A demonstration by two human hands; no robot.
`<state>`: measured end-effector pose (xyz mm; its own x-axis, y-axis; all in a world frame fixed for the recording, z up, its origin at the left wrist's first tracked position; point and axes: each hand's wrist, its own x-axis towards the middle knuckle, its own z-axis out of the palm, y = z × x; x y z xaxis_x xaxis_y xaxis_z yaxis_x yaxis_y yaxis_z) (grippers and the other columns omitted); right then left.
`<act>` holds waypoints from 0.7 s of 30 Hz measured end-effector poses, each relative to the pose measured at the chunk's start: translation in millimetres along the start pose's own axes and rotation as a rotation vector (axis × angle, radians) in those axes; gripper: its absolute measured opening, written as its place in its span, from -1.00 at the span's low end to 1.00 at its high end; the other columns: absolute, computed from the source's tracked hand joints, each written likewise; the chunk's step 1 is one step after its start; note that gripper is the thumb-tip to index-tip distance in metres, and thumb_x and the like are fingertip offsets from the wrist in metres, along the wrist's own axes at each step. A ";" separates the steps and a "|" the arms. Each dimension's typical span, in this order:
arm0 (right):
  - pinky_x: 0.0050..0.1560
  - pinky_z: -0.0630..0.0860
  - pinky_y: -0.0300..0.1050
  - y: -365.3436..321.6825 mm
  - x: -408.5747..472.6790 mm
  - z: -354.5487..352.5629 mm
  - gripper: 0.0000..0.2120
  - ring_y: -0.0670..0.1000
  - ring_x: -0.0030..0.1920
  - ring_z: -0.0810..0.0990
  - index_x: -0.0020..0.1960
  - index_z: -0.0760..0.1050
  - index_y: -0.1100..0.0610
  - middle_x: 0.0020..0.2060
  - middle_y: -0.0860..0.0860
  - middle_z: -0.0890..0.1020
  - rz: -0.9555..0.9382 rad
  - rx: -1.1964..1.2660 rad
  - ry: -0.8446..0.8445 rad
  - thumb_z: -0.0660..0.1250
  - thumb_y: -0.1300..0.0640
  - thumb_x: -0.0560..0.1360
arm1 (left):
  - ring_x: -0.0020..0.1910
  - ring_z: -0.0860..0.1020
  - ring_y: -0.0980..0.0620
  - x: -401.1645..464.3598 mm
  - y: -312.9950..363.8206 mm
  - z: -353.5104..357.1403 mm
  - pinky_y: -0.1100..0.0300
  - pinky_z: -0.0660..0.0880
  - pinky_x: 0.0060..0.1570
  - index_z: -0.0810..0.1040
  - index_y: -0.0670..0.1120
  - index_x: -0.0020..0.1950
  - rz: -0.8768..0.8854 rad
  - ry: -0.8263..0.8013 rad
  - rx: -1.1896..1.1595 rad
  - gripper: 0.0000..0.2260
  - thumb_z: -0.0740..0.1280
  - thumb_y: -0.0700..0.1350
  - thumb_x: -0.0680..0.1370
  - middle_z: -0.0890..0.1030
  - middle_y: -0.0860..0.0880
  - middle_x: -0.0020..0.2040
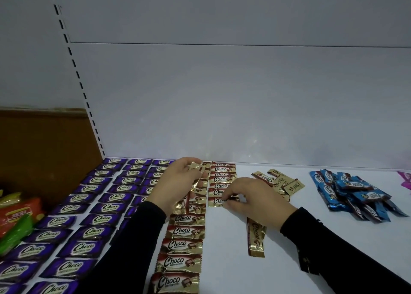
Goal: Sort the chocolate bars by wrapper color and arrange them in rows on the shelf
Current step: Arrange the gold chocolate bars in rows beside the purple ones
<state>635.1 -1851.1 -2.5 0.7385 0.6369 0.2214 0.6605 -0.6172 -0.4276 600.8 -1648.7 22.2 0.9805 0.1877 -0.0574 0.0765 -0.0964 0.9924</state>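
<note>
Gold-row filling is the step in hand, seen from the head: the right hand (251,199) pinches a gold bar (219,201) onto the second gold row's near end on the shelf (289,260), while the left hand (178,182) grips spare gold bars (196,175). Next, likely squaring that bar, then feeding another.

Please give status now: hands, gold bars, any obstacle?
Left hand holds gold bars. Right hand pinches one bar into second gold row. Blue pile unsorted. Nothing in the way.

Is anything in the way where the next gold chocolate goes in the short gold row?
Nothing visible blocks it. The right hand pinches the front bar of the second gold-wrapped row, and the white shelf in front is bare; a loose gold bar lies off to the right.
</note>
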 end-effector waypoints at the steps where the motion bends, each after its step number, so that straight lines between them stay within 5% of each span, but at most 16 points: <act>1: 0.06 0.44 -0.31 0.1 0.1 0.2 -0.85 -0.18 0.02 0.53 0.06 0.65 -0.03 -0.02 -0.16 0.63 -0.002 -0.001 0.004 0.38 -0.01 0.53 | -0.27 0.59 0.14 0.1 -0.9 0.0 0.29 0.44 -0.46 0.56 0.00 0.19 0.006 -0.017 0.000 -0.78 0.28 -0.26 0.61 0.73 0.01 -0.08; 6: -0.05 0.38 -0.42 0.3 0.7 -1.1 -0.85 -0.22 -0.03 0.52 0.01 0.65 -0.04 -0.08 -0.17 0.62 0.013 0.021 0.055 0.41 -0.07 0.51 | -0.25 0.62 0.15 -0.3 -4.3 -0.8 0.30 0.44 -0.46 0.58 -0.03 0.19 0.056 -0.095 0.015 -0.80 0.39 -0.19 0.58 0.73 0.02 -0.05; 11: -0.09 0.51 -0.33 -8.3 2.5 -7.2 -0.89 -0.19 -0.11 0.62 -0.06 0.64 -0.05 -0.17 -0.13 0.68 0.211 0.470 0.317 0.41 -0.07 0.49 | -0.29 0.62 0.10 -3.2 -2.8 3.0 0.31 0.41 -0.53 0.58 -0.05 0.15 0.110 -0.187 0.047 -0.76 0.48 -0.18 0.51 0.73 0.03 -0.11; 18: -0.23 0.51 -0.30 -16.9 3.9 -8.0 -0.90 -0.07 -0.21 0.66 -0.06 0.63 0.14 -0.23 0.03 0.70 0.317 0.874 0.264 0.45 0.10 0.49 | -0.40 0.57 0.11 -7.0 -1.7 7.5 0.33 0.35 -0.60 0.55 -0.14 0.14 0.121 -0.298 0.112 -0.69 0.53 -0.19 0.46 0.69 0.03 -0.24; 21: -0.26 0.53 -0.27 -12.8 4.3 -13.5 -0.91 -0.05 -0.22 0.67 -0.05 0.60 0.19 -0.23 0.05 0.69 0.372 0.951 0.271 0.41 0.16 0.52 | -0.34 0.52 -0.04 -2.7 -3.3 4.0 0.30 0.34 -0.60 0.57 -0.12 0.12 0.099 -0.243 0.047 -0.81 0.45 -0.18 0.53 0.68 -0.05 -0.25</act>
<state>631.6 -1846.8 15.8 0.9556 0.2853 0.0736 0.0948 -0.0610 -0.9936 598.6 -1652.9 18.7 0.9978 -0.0649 0.0097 -0.0193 -0.1488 0.9887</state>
